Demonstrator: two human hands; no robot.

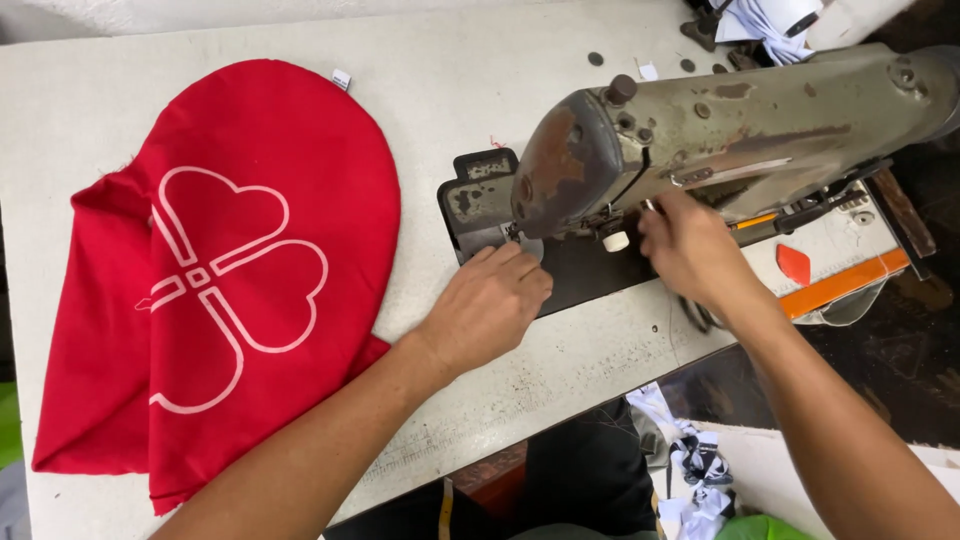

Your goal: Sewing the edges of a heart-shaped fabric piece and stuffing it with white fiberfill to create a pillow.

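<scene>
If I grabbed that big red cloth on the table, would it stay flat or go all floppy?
Probably floppy: the red cloth already lies in soft folds at its left edge. It looks thin, so likely light. It would probably slide easily on the smooth table.

A pale worktable (pixel 480 90) carries a red printed cloth (pixel 240 270) and a worn sewing machine (pixel 720 130).
</scene>
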